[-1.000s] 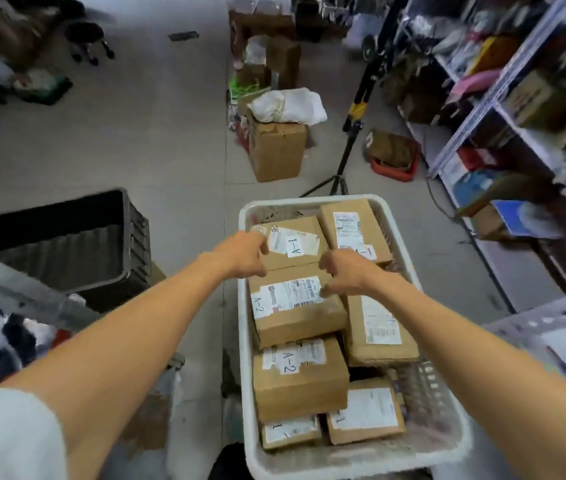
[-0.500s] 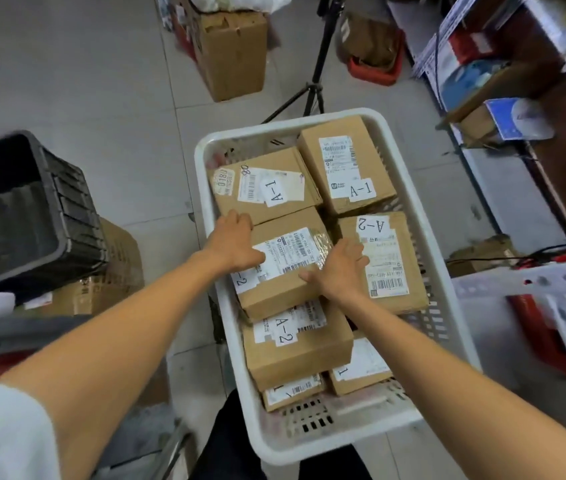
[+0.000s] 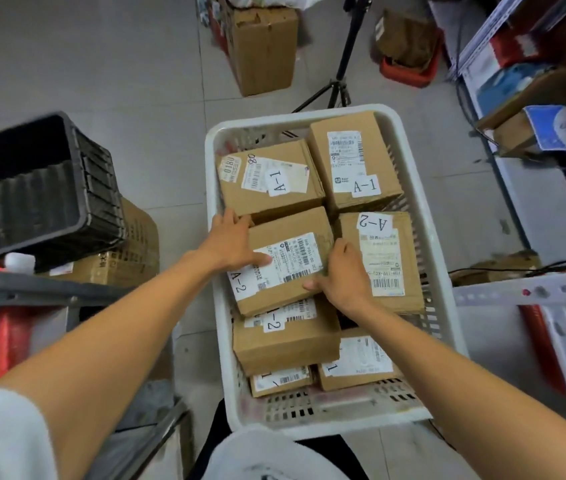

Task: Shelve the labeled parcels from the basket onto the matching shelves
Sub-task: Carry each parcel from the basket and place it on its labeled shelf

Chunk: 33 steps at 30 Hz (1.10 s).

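SORTING JUST UNDER WAY: From my remote desk I'm watching two hands lifting at one brown cardboard parcel marked A-2 (image 3: 292, 261). It's lying tilted on top of the pile, mid-way along the white slotted plastic basket (image 3: 213, 306). The left hand (image 3: 229, 247) is gripping its far-left corner, fingers hooked over the far edge, thumb lying across the shipping label. The right hand (image 3: 342, 275) is gripping the near-right corner, fingers curled down the side, thumb on the near edge. The parcel isn't out yet; it's resting on the box beneath.

By my count seven parcels are sitting in the basket, incl. this one:
- a brown box marked A-1 at far left (image 3: 267, 181)
- a second A-1 box at far right (image 3: 354, 161)
- an A-2 box on the right (image 3: 383, 261), just beside the right hand
- an A-2 box underneath (image 3: 285, 344)
- two small boxes at the near end (image 3: 279, 381), marks only partly readable

So I'm judging nearly all the shelving as waiting to be done. How many went up already, I can't tell.

Room: a grey tiled floor (image 3: 118, 64) is showing around the basket; what's carrying the basket is hidden. Pale perforated metal shelving (image 3: 524, 292), stocked w/ goods, is running along the right. A black ribbed plastic crate (image 3: 32, 188) is sitting on cartons at left. Beyond, a tall brown carton (image 3: 264, 46) and a black tripod (image 3: 340, 74) are standing on the floor.
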Available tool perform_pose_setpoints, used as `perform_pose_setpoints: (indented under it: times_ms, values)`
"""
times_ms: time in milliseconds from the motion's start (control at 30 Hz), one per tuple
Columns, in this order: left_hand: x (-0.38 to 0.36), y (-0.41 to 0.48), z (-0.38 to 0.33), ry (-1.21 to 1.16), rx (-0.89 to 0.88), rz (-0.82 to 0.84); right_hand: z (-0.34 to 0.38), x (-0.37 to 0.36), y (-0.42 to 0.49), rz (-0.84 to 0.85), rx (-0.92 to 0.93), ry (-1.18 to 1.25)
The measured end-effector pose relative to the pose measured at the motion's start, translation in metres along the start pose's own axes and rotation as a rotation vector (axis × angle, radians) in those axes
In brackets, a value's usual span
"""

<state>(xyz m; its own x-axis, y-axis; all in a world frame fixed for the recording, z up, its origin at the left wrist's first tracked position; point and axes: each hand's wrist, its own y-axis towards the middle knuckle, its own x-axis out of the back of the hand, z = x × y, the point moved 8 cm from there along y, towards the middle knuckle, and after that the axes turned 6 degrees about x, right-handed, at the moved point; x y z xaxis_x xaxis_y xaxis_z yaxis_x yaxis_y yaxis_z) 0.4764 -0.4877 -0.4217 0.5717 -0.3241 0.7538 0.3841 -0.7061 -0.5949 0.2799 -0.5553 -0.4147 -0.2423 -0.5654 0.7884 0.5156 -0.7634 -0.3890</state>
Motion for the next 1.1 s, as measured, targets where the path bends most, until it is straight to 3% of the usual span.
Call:
perform_pose_setpoints:
  times_ms: [167, 267, 400, 500, 600, 800, 867, 933, 1100]
  values:
    - [0.0, -0.012, 0.0, -0.153, 0.014, 0.05, 0.007, 0.006, -0.001, -0.044, 0.038, 0.089]
    - [0.009, -0.032, 0.006, -0.158, 0.004, -0.032, 0.021, 0.01, -0.018, -0.141, 0.103, 0.052]
    - [0.021, -0.059, 0.007, -0.276, -0.016, -0.139, 0.058, 0.047, -0.018, -0.3, 0.385, 0.033]
    - [0.001, -0.062, 0.0, -0.364, 0.006, -0.061, 0.095, 0.068, 0.019, -0.121, 0.56, -0.076]
    - [-0.017, -0.053, -0.012, -0.586, 0.034, -0.003, 0.101, 0.073, 0.057, -0.006, 0.482, -0.136]
    - [-0.035, -0.029, -0.007, -0.84, 0.16, -0.058, 0.04, 0.066, 0.044, -0.274, 0.164, 0.225]
    - [-0.039, -0.029, -0.006, -0.914, 0.138, -0.079, 0.02, 0.043, 0.047, -0.103, 0.082, 0.464]
    - [-0.043, -0.028, -0.003, -0.978, 0.121, -0.101, 0.01, 0.024, 0.046, 0.062, 0.069, 0.525]
    - [-0.043, -0.039, 0.0, -1.054, 0.107, -0.163, 0.001, 0.014, 0.036, 0.027, 0.093, 0.657]
